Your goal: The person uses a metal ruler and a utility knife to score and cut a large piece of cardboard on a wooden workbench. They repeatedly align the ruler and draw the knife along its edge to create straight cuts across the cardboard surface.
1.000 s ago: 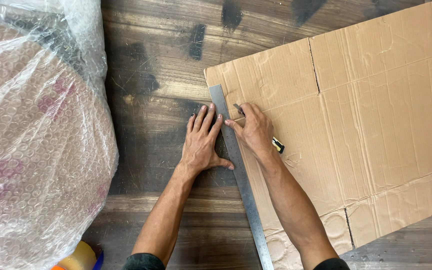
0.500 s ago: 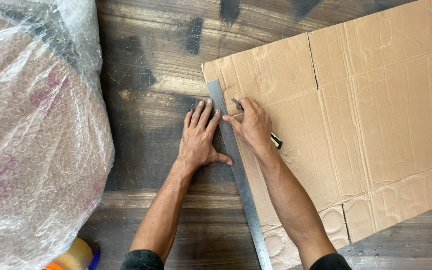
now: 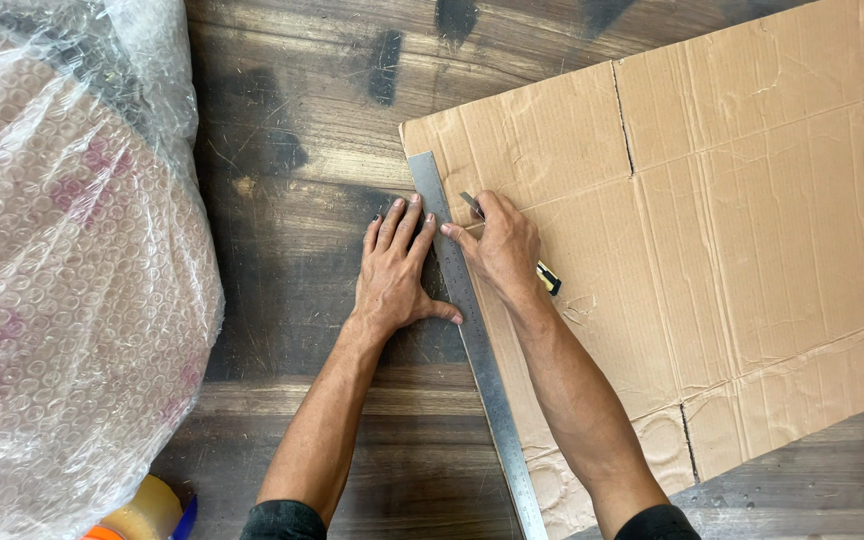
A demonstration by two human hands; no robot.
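Both forearms are bare, with dark sleeves pushed up near the elbows.

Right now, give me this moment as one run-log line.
left hand: flat, pressing metal ruler | right hand: grip on utility knife, blade at ruler edge | cardboard sheet: flat on wooden floor

A dark, scuffed wooden floor (image 3: 292,130) carries everything. A flattened cardboard sheet (image 3: 752,220) lies across its right side, a big bubble-wrapped bundle (image 3: 52,300) sits at left, and a tape roll (image 3: 147,510) rests just beside the bundle.
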